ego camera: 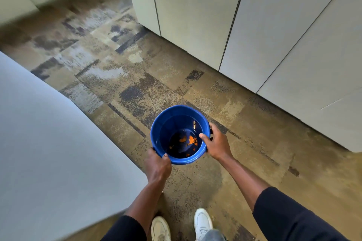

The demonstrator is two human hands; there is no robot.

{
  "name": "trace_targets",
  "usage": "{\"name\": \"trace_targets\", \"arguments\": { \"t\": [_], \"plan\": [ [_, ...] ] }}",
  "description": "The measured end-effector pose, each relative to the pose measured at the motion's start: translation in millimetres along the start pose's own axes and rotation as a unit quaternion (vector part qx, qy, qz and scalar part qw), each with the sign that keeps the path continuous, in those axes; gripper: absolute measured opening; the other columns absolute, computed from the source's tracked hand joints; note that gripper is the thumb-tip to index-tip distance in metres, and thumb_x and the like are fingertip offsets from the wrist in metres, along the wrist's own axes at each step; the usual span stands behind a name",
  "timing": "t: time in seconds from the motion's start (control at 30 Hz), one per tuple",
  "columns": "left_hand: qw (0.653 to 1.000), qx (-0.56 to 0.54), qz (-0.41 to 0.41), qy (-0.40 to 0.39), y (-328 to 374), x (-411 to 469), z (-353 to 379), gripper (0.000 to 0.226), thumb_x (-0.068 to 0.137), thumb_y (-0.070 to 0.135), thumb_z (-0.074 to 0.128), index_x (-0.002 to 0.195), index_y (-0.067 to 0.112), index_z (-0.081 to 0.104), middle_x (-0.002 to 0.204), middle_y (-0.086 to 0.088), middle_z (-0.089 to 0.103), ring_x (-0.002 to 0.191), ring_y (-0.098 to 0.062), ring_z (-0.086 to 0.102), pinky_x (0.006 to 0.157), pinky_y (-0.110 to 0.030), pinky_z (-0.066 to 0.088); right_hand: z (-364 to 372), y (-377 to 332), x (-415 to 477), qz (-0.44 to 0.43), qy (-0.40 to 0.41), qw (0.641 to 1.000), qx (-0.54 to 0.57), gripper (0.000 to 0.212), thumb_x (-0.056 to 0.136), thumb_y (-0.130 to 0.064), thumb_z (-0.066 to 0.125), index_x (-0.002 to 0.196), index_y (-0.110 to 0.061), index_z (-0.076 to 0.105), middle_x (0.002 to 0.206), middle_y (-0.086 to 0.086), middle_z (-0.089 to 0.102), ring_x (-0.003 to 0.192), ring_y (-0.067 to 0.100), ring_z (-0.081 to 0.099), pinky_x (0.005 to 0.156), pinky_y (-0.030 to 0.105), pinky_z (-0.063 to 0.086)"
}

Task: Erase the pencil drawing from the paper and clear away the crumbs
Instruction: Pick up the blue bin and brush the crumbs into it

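Note:
A round blue bin [166,115] is held over the carpeted floor with both hands. My left hand [157,163] grips its near-left rim, thumb hooked over the edge. My right hand [216,142] grips the right rim, thumb inside the bin. Orange scraps [189,140] lie on the dark bottom of the bin. No paper, eraser or pencil drawing is in view.
A grey table top [49,152] fills the left side. Pale cabinet panels [274,35] run along the right and the back. Patterned brown carpet [117,74] lies between them. My white shoes [202,223] stand at the bottom edge.

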State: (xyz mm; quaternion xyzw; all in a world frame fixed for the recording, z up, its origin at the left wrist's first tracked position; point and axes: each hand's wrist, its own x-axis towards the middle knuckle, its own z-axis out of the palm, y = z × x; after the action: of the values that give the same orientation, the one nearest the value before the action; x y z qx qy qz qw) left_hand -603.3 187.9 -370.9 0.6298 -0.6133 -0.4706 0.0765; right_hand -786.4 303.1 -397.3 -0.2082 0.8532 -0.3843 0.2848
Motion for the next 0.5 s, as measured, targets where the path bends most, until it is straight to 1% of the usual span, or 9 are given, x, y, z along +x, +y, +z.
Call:
{"name": "trace_targets", "arguments": {
  "t": [0.13,0.23,0.3,0.37,0.43,0.5],
  "plan": [
    [0.999,-0.02,0.022,0.012,41,-38,-37,0.025,0.102,0.011,0.068,0.124,0.015,0.058,0.113,0.0,0.067,0.097,-0.019,0.063,0.079,-0.034,0.049,-33,-51,-24,-0.012,0.018,0.999,0.027,0.027,0.102,-0.029,0.07,0.125,-0.033,0.059,0.097,-0.01,0.076,0.081,0.014,0.076,0.075,0.048,0.065],
    [0.999,-0.032,0.031,0.028,70,-59,-67,0.021,0.101,0.013,0.069,0.12,0.02,0.06,0.106,0.003,0.068,0.098,-0.023,0.066,0.084,-0.042,0.056,-53,-90,-38,-0.015,0.022,0.998,0.063,0.035,0.102,-0.024,0.07,0.133,-0.036,0.058,0.102,-0.014,0.075,0.077,0.01,0.077,0.068,0.044,0.067],
    [0.998,-0.038,0.037,0.035,82,-70,-82,0.022,0.101,0.014,0.07,0.121,0.019,0.063,0.102,0.004,0.069,0.096,-0.023,0.068,0.088,-0.047,0.06,-61,-109,-44,-0.025,0.026,0.997,0.075,0.037,0.101,-0.021,0.071,0.128,-0.042,0.058,0.103,-0.01,0.076,0.076,0.015,0.078,0.065,0.045,0.067],
    [0.996,-0.049,0.049,0.047,95,-83,-101,0.022,0.102,0.015,0.07,0.123,0.017,0.064,0.1,0.005,0.069,0.092,-0.021,0.069,0.086,-0.047,0.061,-68,-133,-50,-0.041,0.033,0.996,0.077,0.038,0.099,-0.02,0.072,0.123,-0.046,0.058,0.1,-0.008,0.076,0.076,0.019,0.079,0.067,0.048,0.067],
    [0.995,-0.06,0.057,0.063,105,-95,-117,0.023,0.103,0.018,0.068,0.125,0.017,0.061,0.101,0.003,0.071,0.088,-0.02,0.071,0.081,-0.045,0.062,-75,-155,-56,-0.051,0.04,0.995,0.073,0.04,0.098,-0.016,0.073,0.128,-0.039,0.063,0.098,-0.011,0.075,0.078,0.014,0.077,0.07,0.048,0.067],
    [0.992,-0.073,0.066,0.082,114,-107,-132,0.025,0.104,0.023,0.067,0.127,0.019,0.058,0.103,0.001,0.074,0.086,-0.023,0.075,0.08,-0.049,0.064,-82,-179,-63,-0.054,0.052,0.995,0.073,0.041,0.097,-0.012,0.072,0.134,-0.029,0.065,0.095,-0.016,0.072,0.077,0.009,0.074,0.072,0.048,0.067]
  ]
}}
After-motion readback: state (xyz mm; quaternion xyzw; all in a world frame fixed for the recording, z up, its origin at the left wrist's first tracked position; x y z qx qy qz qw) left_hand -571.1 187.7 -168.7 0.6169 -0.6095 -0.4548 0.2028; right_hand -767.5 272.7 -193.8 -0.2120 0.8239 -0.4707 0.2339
